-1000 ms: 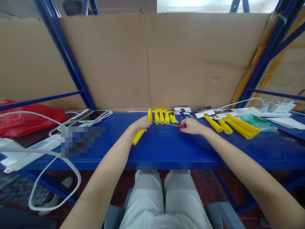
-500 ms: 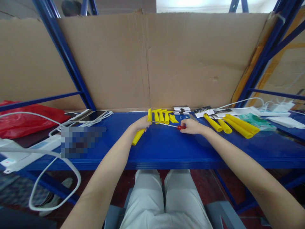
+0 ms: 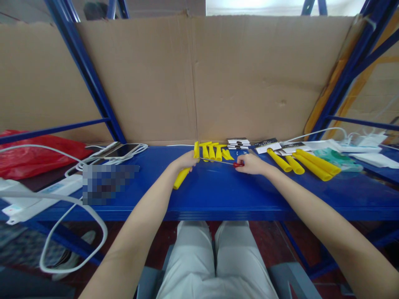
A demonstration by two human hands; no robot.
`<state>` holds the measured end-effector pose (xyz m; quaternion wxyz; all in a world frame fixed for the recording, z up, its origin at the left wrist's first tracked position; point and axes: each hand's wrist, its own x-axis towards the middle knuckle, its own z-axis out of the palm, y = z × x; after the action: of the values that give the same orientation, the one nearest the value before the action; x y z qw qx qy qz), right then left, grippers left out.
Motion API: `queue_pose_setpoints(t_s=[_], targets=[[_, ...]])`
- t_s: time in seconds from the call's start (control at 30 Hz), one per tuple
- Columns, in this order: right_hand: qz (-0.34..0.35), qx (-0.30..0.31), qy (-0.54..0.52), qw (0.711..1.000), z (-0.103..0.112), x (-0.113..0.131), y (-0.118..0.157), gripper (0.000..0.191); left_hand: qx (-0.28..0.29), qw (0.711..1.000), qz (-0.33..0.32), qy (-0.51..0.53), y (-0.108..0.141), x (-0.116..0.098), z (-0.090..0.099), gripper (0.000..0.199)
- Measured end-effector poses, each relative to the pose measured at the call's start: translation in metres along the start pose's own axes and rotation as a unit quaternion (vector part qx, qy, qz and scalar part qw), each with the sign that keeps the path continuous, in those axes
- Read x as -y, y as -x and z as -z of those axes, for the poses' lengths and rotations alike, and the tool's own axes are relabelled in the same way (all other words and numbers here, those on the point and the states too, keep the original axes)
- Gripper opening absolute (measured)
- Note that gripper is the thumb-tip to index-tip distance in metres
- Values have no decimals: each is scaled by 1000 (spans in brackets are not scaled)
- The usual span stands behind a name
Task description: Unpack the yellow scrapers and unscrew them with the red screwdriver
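Observation:
My left hand [image 3: 187,160] is closed round a yellow T-shaped plastic tool [image 3: 181,179], whose handle end sticks out below the fingers and whose head shows above them. In my right hand [image 3: 249,163] is the red handle of a screwdriver [image 3: 238,165]. Its long thin metal shaft points left, and the tip meets the head of the yellow tool by my left fingers; the exact contact is too small to make out. Just beyond the shaft, several similar yellow T-shaped tools [image 3: 212,153] lie in a row, with small yellow pieces [image 3: 227,155] beside them.
Black-and-white cards [image 3: 238,143] lie at the back of the blue table [image 3: 215,199]. Yellow tubular handles [image 3: 316,164] and a green-and-clear plastic packet [image 3: 338,158] are on the right. At the left are a red bag [image 3: 40,153], a phone [image 3: 123,151], white cables and a power strip [image 3: 46,197]. Cardboard [image 3: 140,83] stands behind.
Both hands keep their grip and stay in nearly the same place. The screwdriver's handle looks slightly turned, and the view has shifted a little.

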<state>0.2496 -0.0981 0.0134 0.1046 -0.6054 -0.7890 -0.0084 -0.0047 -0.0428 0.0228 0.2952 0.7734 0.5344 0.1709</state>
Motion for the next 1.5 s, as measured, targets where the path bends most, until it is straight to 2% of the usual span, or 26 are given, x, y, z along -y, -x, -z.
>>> queue_pose_setpoints(t_s=[0.17, 0.37, 0.47, 0.57, 0.73, 0.9, 1.03, 1.23, 1.5], targets=[[-11, -24, 8, 1000, -3, -2, -1, 12, 0, 1000, 0, 6, 1, 0, 0, 14], [10, 22, -25, 999, 3, -2, 0, 17, 1, 1000, -2, 10, 0, 0, 0, 15], [1, -8, -5, 1000, 0, -2, -1, 10, 2, 1000, 0, 5, 0, 0, 0, 15], [-15, -25, 15, 999, -3, -2, -2, 12, 4, 1000, -4, 3, 1, -1, 0, 14], [-3, -11, -2, 1000, -5, -5, -2, 14, 1, 1000, -3, 3, 1, -1, 0, 18], [17, -7, 27, 999, -3, -5, -2, 14, 5, 1000, -4, 1, 1, 0, 0, 15], [-7, -28, 35, 999, -3, -4, -2, 8, 2, 1000, -2, 2, 0, 0, -1, 16], [-40, -28, 25, 998, -3, -3, -1, 13, 3, 1000, 4, 2, 0, -1, -1, 19], [-36, -14, 55, 998, 5, -2, 2, 15, 3, 1000, 3, 1, 0, 0, 0, 18]])
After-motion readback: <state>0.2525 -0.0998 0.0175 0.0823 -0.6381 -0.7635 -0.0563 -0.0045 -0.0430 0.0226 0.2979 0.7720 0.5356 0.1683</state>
